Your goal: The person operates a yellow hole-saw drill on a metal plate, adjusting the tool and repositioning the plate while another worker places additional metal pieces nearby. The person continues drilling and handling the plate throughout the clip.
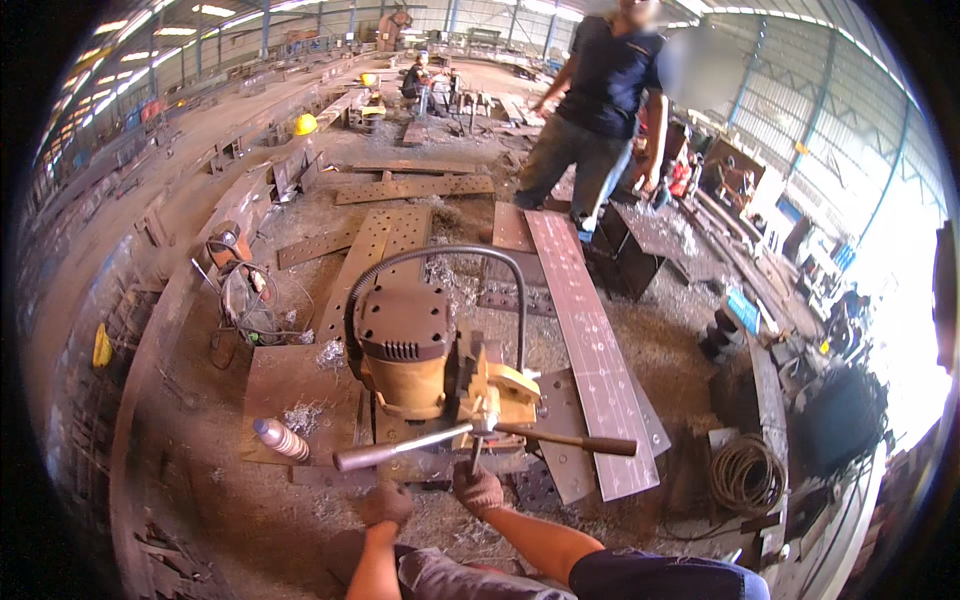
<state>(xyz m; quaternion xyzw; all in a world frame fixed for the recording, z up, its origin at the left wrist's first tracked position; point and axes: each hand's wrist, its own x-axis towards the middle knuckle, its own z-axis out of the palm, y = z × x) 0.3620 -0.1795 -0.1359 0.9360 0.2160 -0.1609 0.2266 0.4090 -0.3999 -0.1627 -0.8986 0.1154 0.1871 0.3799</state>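
Observation:
A yellow portable magnetic drill [410,385] with a dark, vented motor top stands upright on steel plates in front of me. A black hose [440,250] arches over it. Its feed handle [484,428] has metal spokes with dark grips pointing left and right. A third spoke points toward me, and my gloved right hand [479,490] is wrapped around it. My gloved left hand [387,506] is curled into a fist just left of the right hand, below the left grip; nothing shows in it. The drill's cutting end is hidden behind the body.
A long drilled steel plate [590,350] with white marks lies right of the drill. Beyond it stands a person in a dark shirt [617,85]. A ribbed bottle [281,440] is at left, near metal shavings [303,417]. Coiled cable [748,475] lies at right, tangled wires [250,300] at left.

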